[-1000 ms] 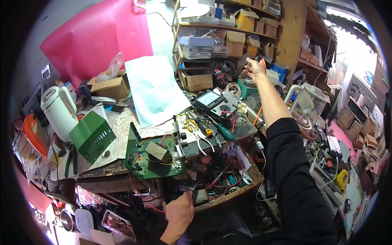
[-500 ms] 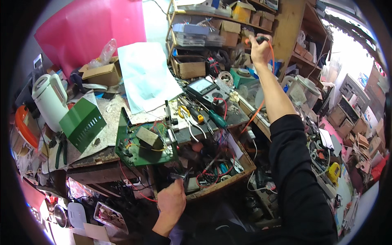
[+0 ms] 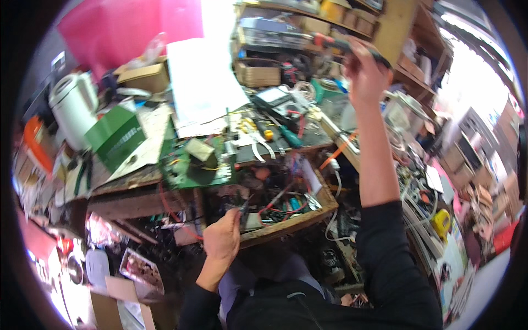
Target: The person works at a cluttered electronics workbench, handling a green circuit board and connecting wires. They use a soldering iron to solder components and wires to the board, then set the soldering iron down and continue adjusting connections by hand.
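Observation:
My right hand (image 3: 367,77) is raised at the upper right, wrapped round the dark handle of a soldering iron (image 3: 330,42). Its metal tip points left in front of the shelves, and an orange cord (image 3: 344,149) shows lower down by the bench edge. My left hand (image 3: 223,237), low in front of the open drawer (image 3: 291,226), is closed on a small tool with thin metal tips (image 3: 246,204); its kind is unclear. Beyond that hand, a green metal chassis (image 3: 212,177) with wires and a block-shaped part sits at the bench edge.
Pliers (image 3: 263,148), a green-handled screwdriver (image 3: 290,137) and an analog multimeter (image 3: 275,100) lie on the bench. At left stand a green vented cover (image 3: 114,140) and a white jug (image 3: 71,107). Stacked shelves (image 3: 261,71) line the back. Tools and wires fill the drawer.
The soldering iron has turned so its tip points left, with my right hand nearer. My left hand stays closed by the drawer. The whole view has shifted slightly and is blurred.

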Demonstrator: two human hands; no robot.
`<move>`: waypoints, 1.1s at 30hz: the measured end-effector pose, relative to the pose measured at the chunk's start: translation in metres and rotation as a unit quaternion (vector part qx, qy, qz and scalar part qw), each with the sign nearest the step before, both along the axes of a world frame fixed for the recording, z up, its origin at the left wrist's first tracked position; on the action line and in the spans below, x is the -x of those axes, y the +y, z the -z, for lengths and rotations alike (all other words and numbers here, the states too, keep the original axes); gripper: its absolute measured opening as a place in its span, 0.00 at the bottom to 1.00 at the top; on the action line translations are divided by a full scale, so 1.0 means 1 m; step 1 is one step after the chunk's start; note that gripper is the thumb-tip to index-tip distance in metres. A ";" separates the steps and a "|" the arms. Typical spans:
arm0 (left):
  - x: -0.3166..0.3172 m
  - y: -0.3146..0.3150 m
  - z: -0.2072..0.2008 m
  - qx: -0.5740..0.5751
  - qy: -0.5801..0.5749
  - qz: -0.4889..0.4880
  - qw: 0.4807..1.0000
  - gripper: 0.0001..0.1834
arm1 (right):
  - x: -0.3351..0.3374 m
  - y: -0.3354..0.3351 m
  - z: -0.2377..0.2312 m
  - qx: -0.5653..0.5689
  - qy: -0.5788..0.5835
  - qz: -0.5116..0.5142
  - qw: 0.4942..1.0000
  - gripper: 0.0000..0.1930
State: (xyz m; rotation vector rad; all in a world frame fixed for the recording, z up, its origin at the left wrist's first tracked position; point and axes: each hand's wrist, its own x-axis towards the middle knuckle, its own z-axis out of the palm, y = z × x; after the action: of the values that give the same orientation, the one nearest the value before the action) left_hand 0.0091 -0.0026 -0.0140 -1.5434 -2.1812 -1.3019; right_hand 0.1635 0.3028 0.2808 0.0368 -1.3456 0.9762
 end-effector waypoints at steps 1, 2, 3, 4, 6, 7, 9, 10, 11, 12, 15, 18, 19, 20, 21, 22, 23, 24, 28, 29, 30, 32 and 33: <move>0.000 0.001 0.003 -0.013 -0.024 0.006 1.000 0.08 | -0.005 -0.011 0.012 0.022 0.039 -0.023 0.999 0.10; -0.001 -0.008 -0.006 0.009 -0.083 0.007 0.997 0.09 | -0.010 -0.015 0.028 0.051 0.045 -0.096 0.993 0.10; -0.002 -0.005 -0.006 -0.025 -0.087 0.020 0.996 0.09 | -0.018 -0.027 0.044 0.075 0.080 -0.117 0.987 0.11; -0.001 -0.005 -0.003 -0.056 -0.089 0.023 0.994 0.09 | -0.023 -0.041 0.063 0.071 0.062 -0.118 0.988 0.13; 0.000 -0.008 -0.004 -0.075 -0.139 0.046 0.986 0.11 | -0.029 -0.070 0.095 0.065 0.063 -0.098 0.991 0.18; 0.000 -0.010 -0.007 -0.076 -0.163 0.058 0.982 0.11 | -0.035 -0.081 0.113 0.053 0.038 -0.116 0.991 0.21; 0.000 -0.012 -0.008 -0.121 -0.203 0.089 0.968 0.13 | -0.037 -0.109 0.138 0.081 0.036 -0.108 0.990 0.24; 0.001 -0.012 -0.007 -0.129 -0.211 0.094 0.964 0.13 | -0.039 -0.114 0.152 0.087 0.033 -0.129 0.987 0.25; 0.004 -0.014 -0.006 -0.137 -0.220 0.097 0.961 0.14 | -0.036 -0.123 0.162 0.112 0.035 -0.126 0.985 0.26; 0.004 -0.015 -0.005 -0.146 -0.228 0.101 0.957 0.14 | -0.035 -0.130 0.172 0.137 0.036 -0.122 0.982 0.27; 0.004 -0.016 -0.007 -0.182 -0.235 0.096 0.950 0.14 | -0.032 -0.134 0.198 0.189 0.034 -0.165 0.967 0.23; 0.002 -0.022 -0.011 -0.177 -0.250 0.060 0.950 0.13 | -0.026 -0.136 0.223 0.245 0.028 -0.153 0.957 0.11; -0.001 -0.025 -0.014 -0.188 -0.259 0.049 0.946 0.12 | -0.026 -0.138 0.228 0.258 0.018 -0.167 0.951 0.09; -0.003 -0.028 -0.018 -0.198 -0.268 0.037 0.942 0.12 | -0.026 -0.139 0.232 0.272 0.008 -0.182 0.945 0.08; -0.004 -0.030 -0.020 -0.209 -0.263 0.029 0.941 0.13 | -0.024 -0.142 0.237 0.287 0.011 -0.197 0.937 0.08; -0.006 -0.035 -0.026 -0.201 -0.331 0.036 0.921 0.13 | -0.021 -0.144 0.239 0.302 0.015 -0.212 0.929 0.08; -0.009 -0.036 -0.030 -0.218 -0.371 0.045 0.901 0.14 | -0.019 -0.146 0.243 0.316 0.018 -0.227 0.921 0.07; -0.011 -0.037 -0.032 -0.235 -0.410 0.054 0.879 0.14 | -0.018 -0.147 0.250 0.334 0.018 -0.228 0.914 0.07; -0.005 -0.038 -0.031 -0.245 -0.337 0.061 0.907 0.14 | -0.018 -0.149 0.271 0.358 -0.001 -0.260 0.897 0.10; -0.005 -0.037 -0.030 -0.249 -0.331 0.058 0.908 0.13 | -0.018 -0.149 0.274 0.361 -0.006 -0.265 0.894 0.12; -0.005 -0.036 -0.030 -0.253 -0.326 0.055 0.909 0.13 | -0.017 -0.149 0.276 0.369 -0.001 -0.264 0.891 0.13; -0.006 -0.038 -0.036 -0.247 -0.338 0.049 0.907 0.12 | -0.017 -0.149 0.280 0.385 0.012 -0.258 0.886 0.14; -0.005 -0.038 -0.038 -0.243 -0.352 0.050 0.903 0.12 | -0.018 -0.146 0.283 0.400 0.006 -0.257 0.880 0.14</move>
State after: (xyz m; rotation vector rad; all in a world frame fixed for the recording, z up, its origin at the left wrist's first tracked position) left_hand 0.0142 -0.0408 0.0245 -1.0889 -1.8437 -2.5054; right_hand 0.1812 0.1571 -0.0022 -0.2393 -0.8356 1.9265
